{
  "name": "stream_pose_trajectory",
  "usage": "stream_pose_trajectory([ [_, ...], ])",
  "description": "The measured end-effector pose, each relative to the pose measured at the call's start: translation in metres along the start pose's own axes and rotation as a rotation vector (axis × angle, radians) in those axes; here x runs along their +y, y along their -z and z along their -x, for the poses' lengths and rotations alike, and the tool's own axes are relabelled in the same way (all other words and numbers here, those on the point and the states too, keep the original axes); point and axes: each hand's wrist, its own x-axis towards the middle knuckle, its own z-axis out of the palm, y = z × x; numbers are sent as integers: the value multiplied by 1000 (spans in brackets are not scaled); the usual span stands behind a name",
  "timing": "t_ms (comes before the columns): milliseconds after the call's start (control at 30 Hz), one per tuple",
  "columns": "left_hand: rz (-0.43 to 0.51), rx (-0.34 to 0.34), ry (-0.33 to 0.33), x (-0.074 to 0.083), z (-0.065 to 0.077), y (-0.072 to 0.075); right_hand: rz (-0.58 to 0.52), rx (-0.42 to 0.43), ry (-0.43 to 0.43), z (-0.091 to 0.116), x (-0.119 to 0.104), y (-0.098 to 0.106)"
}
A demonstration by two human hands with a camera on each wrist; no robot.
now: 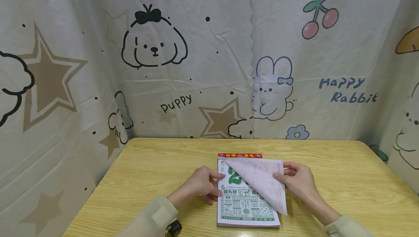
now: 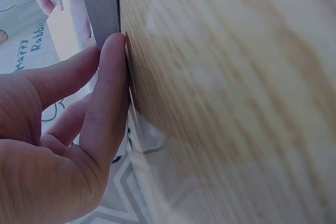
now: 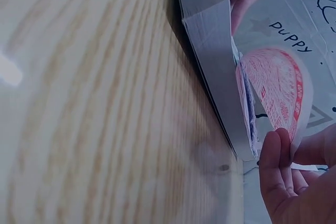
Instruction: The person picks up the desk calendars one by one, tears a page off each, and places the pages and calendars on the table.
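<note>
A thick tear-off calendar (image 1: 245,208) lies on the table, with green print on its white page and a red strip (image 1: 240,155) along its top. Its loose upper sheet (image 1: 258,178) is folded back diagonally from the lower left, the pale underside facing up. My right hand (image 1: 299,180) pinches this sheet at its right edge between thumb and fingers; in the right wrist view the sheet (image 3: 281,82) bows up, showing red print. At the pad's left side, my left hand (image 1: 203,184) holds the edge, its fingertips (image 2: 112,43) against the page block (image 2: 100,3).
The wooden table (image 1: 157,160) has a light grain. A printed curtain (image 1: 212,47) with cartoon animals, stars and cherries hangs behind and at both sides. A dark object (image 1: 173,228), partly hidden, shows by the left sleeve (image 1: 157,215).
</note>
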Motion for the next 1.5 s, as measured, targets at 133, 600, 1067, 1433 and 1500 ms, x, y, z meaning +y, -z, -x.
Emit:
stream_pose_trajectory([
  [133, 3, 0, -4, -1, 0, 0, 1, -3, 1, 0, 1, 1],
  [600, 8, 5, 9, -2, -1, -1, -11, 17, -4, 1, 5, 6],
  [1067, 33, 8, -1, -2, 0, 0, -11, 28, 9, 1, 9, 9],
  [1433, 30, 8, -3, -2, 0, 0, -14, 35, 2, 1, 9, 12],
  [1500, 32, 7, -4, -3, -1, 0, -16, 38, 5, 1, 9, 13],
])
